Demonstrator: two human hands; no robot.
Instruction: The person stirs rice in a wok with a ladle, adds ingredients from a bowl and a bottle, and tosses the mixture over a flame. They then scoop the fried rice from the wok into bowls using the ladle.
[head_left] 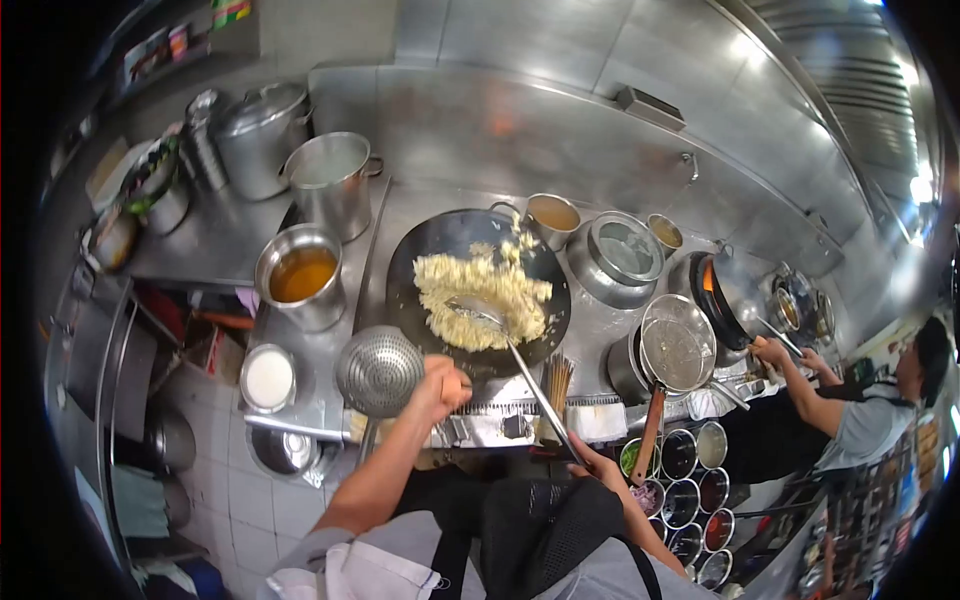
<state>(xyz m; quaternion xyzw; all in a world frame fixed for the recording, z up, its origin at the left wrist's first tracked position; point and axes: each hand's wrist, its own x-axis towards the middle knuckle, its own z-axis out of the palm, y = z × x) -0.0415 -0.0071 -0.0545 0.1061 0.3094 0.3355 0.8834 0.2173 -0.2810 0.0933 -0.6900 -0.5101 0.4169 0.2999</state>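
A black wok [400, 265] stands on the stove in front of me, full of yellowish fried rice [480, 290]. Some of the rice is up in the air toward the far rim. My left hand [443, 390] is closed at the wok's near-left edge, its fingers covering the part it grips. In my right hand [592, 462] is the long handle of a metal ladle [530, 375], whose bowl lies among the rice. A perforated skimmer [381, 371] rests just left of my left hand.
Left of the wok stand a pot of amber liquid [303, 275], a tall pot [328, 180] and a container of white contents [268, 378]. On the right are a wire strainer [678, 342], a lidded pot [615, 262] and several seasoning tins [680, 500]. A co-worker [850, 430] handles another wok [705, 300].
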